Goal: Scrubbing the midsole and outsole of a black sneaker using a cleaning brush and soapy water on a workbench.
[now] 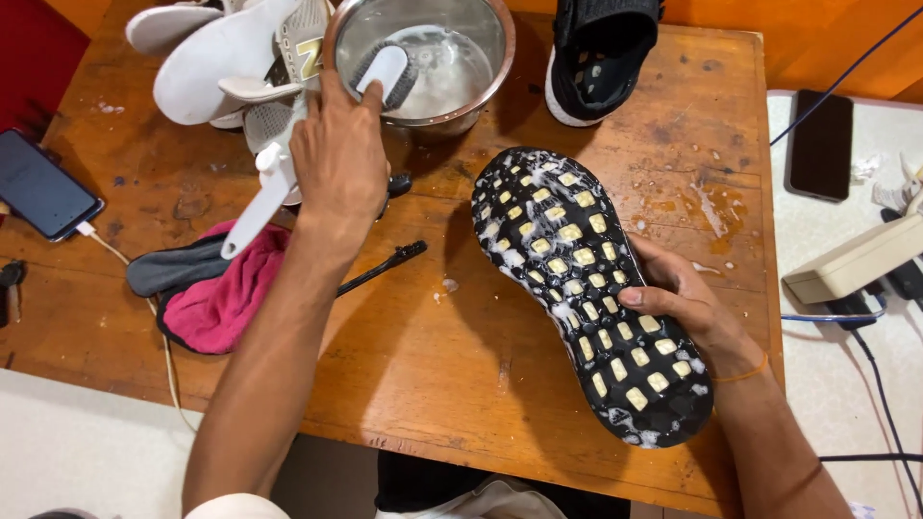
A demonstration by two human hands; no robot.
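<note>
On the worn wooden table (423,365), seen from the head camera, the right hand (687,303) grasps a dark shoe (586,288) turned sole-up, the fingers curled around its edge and the thumb lying on the sole. The sole is black rubber with a grid of small pale yellow squares, and it is wet with white foam. The left hand (338,159) reaches to the round steel bowl (420,62), its fingers on a white plastic brush (385,75) with dark bristles, which dips in cloudy soapy water. Just beside this hand lies a second white brush (258,204), its long handle over a soft pink cloth (226,293). Behind it, white sneakers (226,58) with mesh fabric are piled together. A black knitted shoe (601,53) stands at the far edge. A dark phone (40,187) lies at the left edge, with a cable plugged in.
</note>
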